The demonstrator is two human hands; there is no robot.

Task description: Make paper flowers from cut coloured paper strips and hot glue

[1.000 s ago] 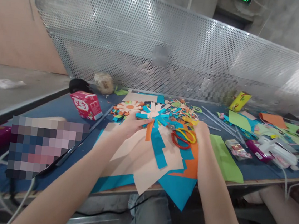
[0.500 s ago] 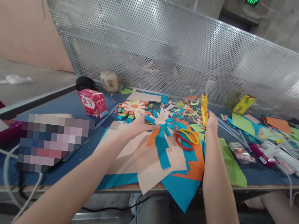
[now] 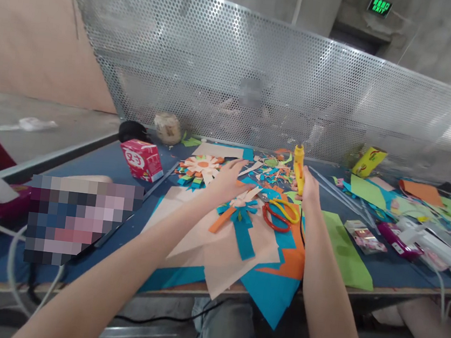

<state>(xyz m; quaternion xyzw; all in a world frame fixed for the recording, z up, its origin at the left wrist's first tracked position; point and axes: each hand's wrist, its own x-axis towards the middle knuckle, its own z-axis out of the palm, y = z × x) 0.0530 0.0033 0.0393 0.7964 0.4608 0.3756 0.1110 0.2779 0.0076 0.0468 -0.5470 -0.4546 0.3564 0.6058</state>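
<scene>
My right hand (image 3: 308, 191) is closed round a yellow glue gun (image 3: 299, 166), held upright above the blue table (image 3: 99, 165). My left hand (image 3: 230, 178) reaches forward with its fingers spread, resting on a blue, peach and orange paper flower (image 3: 241, 209). The flower lies on a stack of peach, blue and orange paper sheets (image 3: 235, 257). Orange and yellow scissors (image 3: 281, 214) lie just right of the flower, between my hands. A second paper flower (image 3: 201, 166), peach with an orange centre, lies farther back to the left.
A red carton (image 3: 142, 159) stands at the left, a perforated metal screen (image 3: 236, 72) runs behind the table. Paper scraps, green sheets (image 3: 347, 248), a yellow box (image 3: 368, 161) and a white glue gun (image 3: 429, 241) crowd the right side. Another person's leg (image 3: 431, 328) shows at lower right.
My right hand lifted the yellow glue gun off the table and brought it upright, nearer the flower. My left hand slid forward over the flower and opened its fingers.
</scene>
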